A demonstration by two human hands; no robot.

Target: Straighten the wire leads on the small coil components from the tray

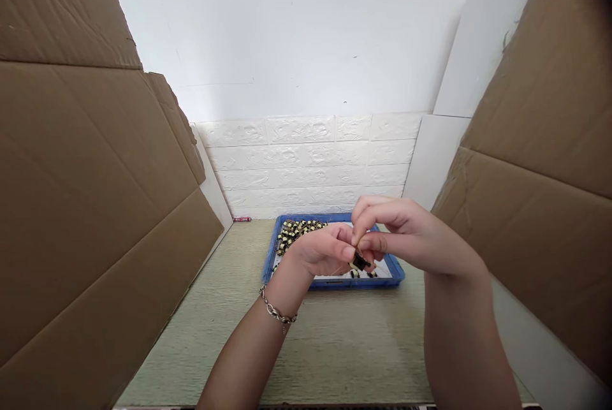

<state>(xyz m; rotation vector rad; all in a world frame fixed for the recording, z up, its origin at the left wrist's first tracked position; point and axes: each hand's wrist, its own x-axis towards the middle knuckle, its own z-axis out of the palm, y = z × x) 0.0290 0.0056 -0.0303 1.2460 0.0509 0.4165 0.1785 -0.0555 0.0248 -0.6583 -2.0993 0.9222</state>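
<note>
My left hand (329, 249) grips a small wire-wound coil (359, 262) with a black bobbin and yellowish wrapping between thumb and fingers. Above it, my right hand (382, 228) pinches a thin copper-coloured wire lead at the coil's upper end. Both hands meet over the right part of a blue tray (329, 283). Many similar coils (296, 231) are heaped in the tray's left side, and a few loose coils (363, 274) lie near its front edge. My fingers hide part of the held coil.
Cardboard panels (86, 193) (540, 206) rise on both sides of the greenish table (229, 327). A small red tube-like item (241, 219) lies at the back left. Behind the tray stands a white brick-patterned wall (306, 155).
</note>
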